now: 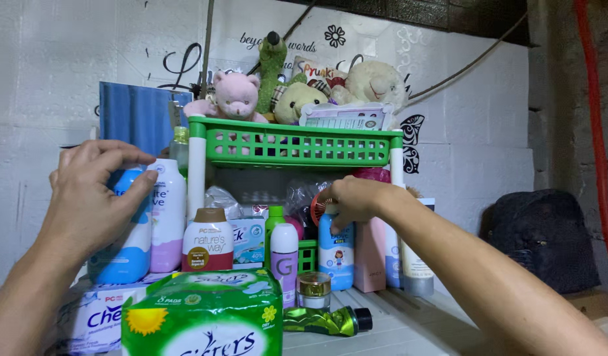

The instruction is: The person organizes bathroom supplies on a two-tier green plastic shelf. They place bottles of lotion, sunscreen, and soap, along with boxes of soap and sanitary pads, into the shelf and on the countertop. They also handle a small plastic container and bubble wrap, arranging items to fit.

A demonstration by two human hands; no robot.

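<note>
While the left hand (93, 198) is wrapped around the top of a blue and white powder bottle (127, 244), thumb and fingers curled over its cap and gripping it, the right hand (353, 198) is over at a blue bottle with a cartoon kid on the label (335, 254), fingers bent down on its top. Can't tell if that one is really clamped or just resting there, tbh. The powder bottle stands on a white box at the left, touching a white and lilac bottle (167, 217) beside it. The blue bottle sits under the green plastic rack (297, 146), just beside a pink carton (370, 254). Up top the rack carries a pink teddy bear (235, 95) and other plush toys. In front there's a brown-capped white jar (208, 240), a small gold-lidded jar (313, 288), a green tube (327, 321) lying flat, and a green pack of pads (205, 320).
</note>
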